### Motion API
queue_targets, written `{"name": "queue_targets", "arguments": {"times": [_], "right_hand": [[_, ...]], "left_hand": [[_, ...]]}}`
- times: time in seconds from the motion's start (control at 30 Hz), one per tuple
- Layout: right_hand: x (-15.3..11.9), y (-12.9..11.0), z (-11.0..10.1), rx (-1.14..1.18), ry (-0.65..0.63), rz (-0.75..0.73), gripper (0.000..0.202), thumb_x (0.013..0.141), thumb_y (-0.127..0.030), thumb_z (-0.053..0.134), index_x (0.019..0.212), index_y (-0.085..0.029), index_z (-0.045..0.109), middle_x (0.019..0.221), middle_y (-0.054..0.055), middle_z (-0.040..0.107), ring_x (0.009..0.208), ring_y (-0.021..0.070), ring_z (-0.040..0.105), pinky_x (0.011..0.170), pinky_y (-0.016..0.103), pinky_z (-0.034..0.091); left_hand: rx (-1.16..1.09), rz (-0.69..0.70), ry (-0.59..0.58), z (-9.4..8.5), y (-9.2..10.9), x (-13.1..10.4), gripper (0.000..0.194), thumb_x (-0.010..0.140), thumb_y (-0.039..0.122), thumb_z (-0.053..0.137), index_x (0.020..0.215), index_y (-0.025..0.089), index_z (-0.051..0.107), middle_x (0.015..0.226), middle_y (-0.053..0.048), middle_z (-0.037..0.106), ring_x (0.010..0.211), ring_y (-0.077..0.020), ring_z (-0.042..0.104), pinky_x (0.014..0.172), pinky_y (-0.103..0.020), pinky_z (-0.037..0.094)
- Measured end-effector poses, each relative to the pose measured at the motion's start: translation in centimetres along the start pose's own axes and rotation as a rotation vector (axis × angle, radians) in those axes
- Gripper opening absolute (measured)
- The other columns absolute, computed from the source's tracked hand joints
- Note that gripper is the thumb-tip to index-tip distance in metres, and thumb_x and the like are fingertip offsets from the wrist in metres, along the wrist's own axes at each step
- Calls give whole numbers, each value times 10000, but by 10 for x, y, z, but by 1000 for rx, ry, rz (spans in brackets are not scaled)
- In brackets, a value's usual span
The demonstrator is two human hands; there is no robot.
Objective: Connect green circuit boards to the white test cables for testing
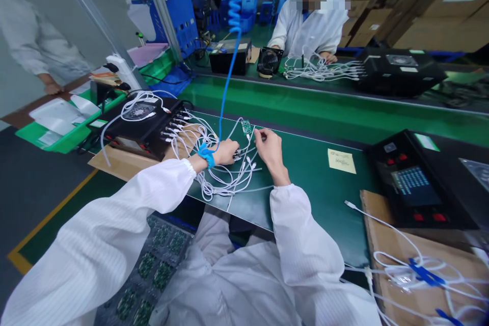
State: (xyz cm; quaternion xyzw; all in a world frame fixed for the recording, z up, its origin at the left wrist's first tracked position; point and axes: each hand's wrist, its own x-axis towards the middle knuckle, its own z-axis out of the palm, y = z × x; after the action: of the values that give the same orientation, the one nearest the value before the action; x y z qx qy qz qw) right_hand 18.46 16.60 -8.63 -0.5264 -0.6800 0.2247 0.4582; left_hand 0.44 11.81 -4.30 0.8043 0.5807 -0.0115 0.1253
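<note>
My left hand (pixel 226 153) wears a blue wrist strap (pixel 207 155). Its fingers are closed on white USB cables at their plug ends (pixel 239 153), partly hidden by the hand. Just to the right, the fingertips of my right hand (pixel 270 150) are pinched together; whatever may be between them is too small to make out. A small green circuit board (pixel 246 126) lies beyond both hands, with a white plug at its near edge. Loops of white cable (pixel 214 186) spread around my left hand and run to a black box (pixel 143 125) on the left.
A blue coiled cord (pixel 236 5) hangs down to the strap. On the right stand a black device with a lit screen (pixel 415 186) and cardboard (pixel 382 244) with bundled cables. A yellow note (pixel 341 161) lies between. Circuit boards in a tray (pixel 153 265) sit by my lap. A co-worker (pixel 311 25) sits opposite.
</note>
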Motion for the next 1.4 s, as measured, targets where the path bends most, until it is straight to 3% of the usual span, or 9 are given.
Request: {"name": "queue_targets", "arguments": {"times": [0.17, 0.27, 0.4, 0.7, 0.83, 0.93, 1.13, 1.27, 1.4], "right_hand": [[-6, -18, -6, -8, 45, 95, 348, 993, -432, 547, 754, -207, 660, 639, 53, 684, 598, 201, 614, 649, 319, 437], [-13, -28, 4, 185, -230, 181, 326, 972, -434, 602, 783, -184, 693, 621, 33, 682, 537, 162, 592, 587, 290, 443], [-26, -41, 22, 610, -570, 206, 365, 893, -512, 709, 945, -152, 729, 686, 24, 705, 537, 123, 599, 540, 251, 488], [-36, -46, 39, 897, -375, 307, 499, 656, -587, 873, 872, -152, 756, 731, 22, 710, 610, 111, 603, 535, 232, 464], [-37, -42, 44, 913, -316, 323, 463, 697, -564, 850, 888, -151, 762, 664, -1, 673, 544, 85, 539, 498, 219, 419], [-37, -39, 49, 935, -240, 333, 468, 748, -571, 810, 959, -159, 740, 835, 52, 739, 600, 99, 588, 490, 222, 440], [-43, -37, 57, 1052, -264, 315, 536, 830, -595, 743, 1154, -191, 606, 1023, 94, 764, 538, 94, 606, 440, 233, 462], [-47, -38, 60, 1102, -234, 292, 536, 821, -622, 757, 1072, -239, 478, 950, 52, 768, 568, 127, 675, 492, 250, 529], [-48, -40, 61, 1119, -282, 265, 531, 820, -658, 744, 1018, -244, 477, 908, 24, 755, 575, 122, 689, 549, 260, 567]], "left_hand": [[-37, -7, 87, -37, -15, -9, 145, 724, 232, 760, 821, 206, 654, 823, -82, 709, 820, -279, 697, 750, -353, 526], [-164, -7, 154, -56, -19, -16, 107, 747, 252, 729, 807, 200, 657, 785, -53, 700, 738, -237, 662, 682, -325, 473], [-327, 19, 67, -66, -23, -23, 179, 818, 307, 658, 926, 168, 689, 761, -25, 702, 683, -184, 620, 645, -291, 419], [-544, 28, 69, -66, -29, -30, 214, 806, 277, 697, 984, 161, 718, 758, -30, 714, 693, -181, 642, 679, -291, 450], [-652, -51, 126, -65, -28, -29, 275, 724, 264, 814, 967, 169, 729, 692, -17, 687, 609, -187, 637, 619, -299, 452], [-799, -162, 292, -62, -26, -25, 333, 710, 283, 868, 983, 169, 715, 689, -18, 664, 565, -182, 611, 612, -316, 464], [-1260, -360, 343, -66, -20, -15, 105, 861, 197, 735, 806, 156, 655, 690, -50, 636, 606, -168, 590, 644, -320, 471], [-1390, -498, 389, -67, -17, -12, 162, 883, 126, 674, 732, 150, 621, 711, -66, 653, 623, -172, 621, 642, -319, 498], [-1469, -463, 483, -62, -18, -10, 115, 832, 110, 732, 757, 138, 649, 738, -61, 690, 700, -176, 671, 717, -320, 546]]}}
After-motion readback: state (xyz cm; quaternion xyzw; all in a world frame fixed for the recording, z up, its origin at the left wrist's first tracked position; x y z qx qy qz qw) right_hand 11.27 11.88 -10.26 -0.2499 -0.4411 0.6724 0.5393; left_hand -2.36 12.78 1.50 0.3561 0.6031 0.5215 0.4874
